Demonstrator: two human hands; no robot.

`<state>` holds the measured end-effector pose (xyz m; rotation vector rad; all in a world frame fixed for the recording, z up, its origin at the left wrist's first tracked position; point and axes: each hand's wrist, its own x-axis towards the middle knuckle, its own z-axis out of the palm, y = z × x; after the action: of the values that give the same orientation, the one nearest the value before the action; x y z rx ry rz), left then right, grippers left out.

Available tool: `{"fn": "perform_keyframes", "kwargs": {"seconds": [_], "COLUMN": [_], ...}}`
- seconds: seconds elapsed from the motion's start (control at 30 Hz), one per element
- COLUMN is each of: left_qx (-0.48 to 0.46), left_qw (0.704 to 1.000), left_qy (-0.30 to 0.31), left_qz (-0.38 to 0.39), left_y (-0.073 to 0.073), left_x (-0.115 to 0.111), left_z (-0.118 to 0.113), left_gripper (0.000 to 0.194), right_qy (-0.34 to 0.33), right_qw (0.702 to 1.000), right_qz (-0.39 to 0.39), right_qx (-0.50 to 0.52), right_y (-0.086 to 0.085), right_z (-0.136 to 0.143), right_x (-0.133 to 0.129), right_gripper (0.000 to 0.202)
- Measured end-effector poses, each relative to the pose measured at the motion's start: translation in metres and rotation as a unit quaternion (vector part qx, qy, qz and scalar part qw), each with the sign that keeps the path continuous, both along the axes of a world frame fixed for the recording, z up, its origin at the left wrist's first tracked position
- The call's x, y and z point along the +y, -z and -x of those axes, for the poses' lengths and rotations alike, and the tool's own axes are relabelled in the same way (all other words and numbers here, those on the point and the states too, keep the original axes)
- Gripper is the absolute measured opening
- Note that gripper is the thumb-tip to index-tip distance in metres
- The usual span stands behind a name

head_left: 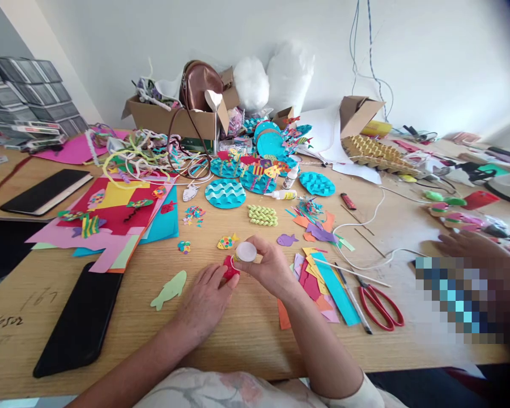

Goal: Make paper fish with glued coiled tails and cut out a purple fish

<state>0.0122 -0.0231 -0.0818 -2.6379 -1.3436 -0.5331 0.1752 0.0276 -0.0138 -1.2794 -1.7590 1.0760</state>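
My right hand (266, 266) grips a small glue bottle (246, 251), tilted so that its round white base faces me. The nozzle end points down at a small red paper cutout (231, 268). With its fingertips my left hand (208, 289) holds that cutout on the table; the fingers partly cover its shape. Just beyond lies a yellow paper fish (226, 242) with coloured dots. A plain green paper fish (169, 290) is left of my left hand, and a purple one (287, 239) lies past my right hand. Small paper dots (184, 246) sit in a little pile.
Red-handled scissors (380, 306), a pen (353, 297) and paper strips (335, 289) lie at right. Another person's hand (471, 246) rests farther right. Blue wavy discs (225, 194) and more glue bottles (290, 178) stand beyond. At left are coloured sheets (123, 249) and a black phone-like slab (80, 323).
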Motion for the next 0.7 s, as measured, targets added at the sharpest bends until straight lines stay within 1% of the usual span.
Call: {"fn": "perform_keyframes", "kwargs": {"seconds": [0.23,0.37,0.5,0.7], "left_qx": [-0.003,-0.003,-0.010,-0.006], "left_qw": [1.000,1.000,1.000,1.000], "left_qy": [0.006,0.008,0.005,0.010], "left_qz": [0.008,0.004,-0.003,0.015], "left_y": [-0.0007,0.0002,0.0006,-0.0011], "left_x": [0.0007,0.0006,0.0007,0.0004], "left_z": [0.0003,0.0004,-0.0001,0.0002], "left_gripper": [0.028,0.027,0.028,0.029], "right_qy": [0.003,0.000,0.001,-0.007], "right_qw": [1.000,1.000,1.000,1.000], "right_qz": [-0.005,-0.005,-0.008,-0.006], "right_qx": [0.002,-0.013,-0.003,-0.012], "right_y": [-0.0002,-0.0004,0.0000,0.0014], "right_z": [0.0016,0.0014,0.0034,0.0038], "right_x": [0.0017,0.0011,0.0019,0.0020], "right_gripper": [0.014,0.013,0.014,0.013]}}
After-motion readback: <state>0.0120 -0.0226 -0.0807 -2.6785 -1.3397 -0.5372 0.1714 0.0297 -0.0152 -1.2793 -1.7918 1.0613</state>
